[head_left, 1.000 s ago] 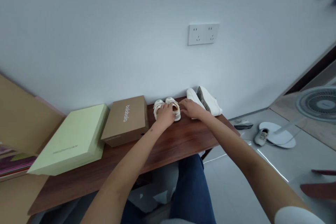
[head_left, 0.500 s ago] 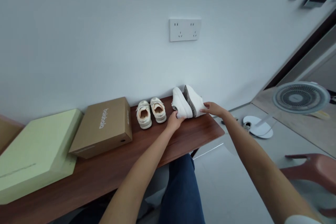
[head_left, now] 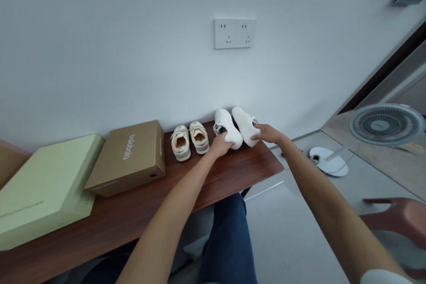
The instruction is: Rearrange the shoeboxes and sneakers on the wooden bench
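Note:
Two white shoes are at the right end of the brown wooden table (head_left: 219, 186), close to the wall. My left hand (head_left: 220, 145) grips the heel of the left white shoe (head_left: 230, 129), thumb on its outside. The heel of the right white shoe (head_left: 245, 124) is in my right hand (head_left: 266, 133). Both shoes point toward the wall, the right one tilted outward. To their left stands a pair of small cream shoes with peach insides, the left cream shoe (head_left: 181, 144) beside the right cream shoe (head_left: 199, 137).
A brown cardboard box (head_left: 133, 155) and a pale green box (head_left: 49, 182) lie on the table's left part. A wall socket (head_left: 234, 33) is above the shoes. Right of the table, on the floor, are a standing fan (head_left: 381, 126) and a pink stool (head_left: 402, 217).
Both white shoes have been turned over from their sides toward upright, so their openings now show. My hands remain on the heels, and the view has shifted slightly.

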`<state>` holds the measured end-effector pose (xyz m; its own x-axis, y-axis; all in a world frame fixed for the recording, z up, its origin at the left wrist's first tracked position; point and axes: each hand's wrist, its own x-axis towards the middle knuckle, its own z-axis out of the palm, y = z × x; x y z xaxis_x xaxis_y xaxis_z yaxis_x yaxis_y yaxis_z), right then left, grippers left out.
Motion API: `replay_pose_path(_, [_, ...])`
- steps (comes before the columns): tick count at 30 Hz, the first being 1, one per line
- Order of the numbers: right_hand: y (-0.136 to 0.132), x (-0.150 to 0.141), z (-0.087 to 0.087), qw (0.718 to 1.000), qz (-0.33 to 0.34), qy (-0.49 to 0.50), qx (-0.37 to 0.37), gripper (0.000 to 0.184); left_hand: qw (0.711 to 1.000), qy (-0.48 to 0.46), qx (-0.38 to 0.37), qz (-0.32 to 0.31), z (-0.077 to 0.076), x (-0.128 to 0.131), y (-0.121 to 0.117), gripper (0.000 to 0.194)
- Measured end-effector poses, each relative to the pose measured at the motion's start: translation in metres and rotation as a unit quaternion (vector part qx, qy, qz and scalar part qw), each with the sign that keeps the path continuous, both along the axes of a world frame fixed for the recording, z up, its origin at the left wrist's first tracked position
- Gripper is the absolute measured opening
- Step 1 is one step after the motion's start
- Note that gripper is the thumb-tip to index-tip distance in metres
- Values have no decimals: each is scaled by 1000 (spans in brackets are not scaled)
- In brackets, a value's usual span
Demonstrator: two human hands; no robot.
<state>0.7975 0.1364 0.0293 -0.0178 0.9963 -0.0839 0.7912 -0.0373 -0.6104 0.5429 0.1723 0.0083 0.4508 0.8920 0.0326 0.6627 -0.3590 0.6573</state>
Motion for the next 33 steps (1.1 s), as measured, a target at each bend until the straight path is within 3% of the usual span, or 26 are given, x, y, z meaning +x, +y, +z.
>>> replay_pose_path(4, [0,-13,25,975,33,-219,5,43,994,87,52,-39,23,0,-6,37])
replay_pose_path(10, [-1,-42,37,947,38,-318,-19,39,969,219,65,-91,37,6,-17,31])
replay_pose_path(17, [8,-56,28,929,45,-365,-34,36,964,239,53,-101,32,16,-14,33])
replay_pose_path(25, [14,-53,14,930,48,-363,-38,35,965,239,41,-95,26,18,-5,31])
replay_pose_path(33, [16,-57,5,931,46,-360,-46,33,965,241,28,-98,30,20,-5,33])
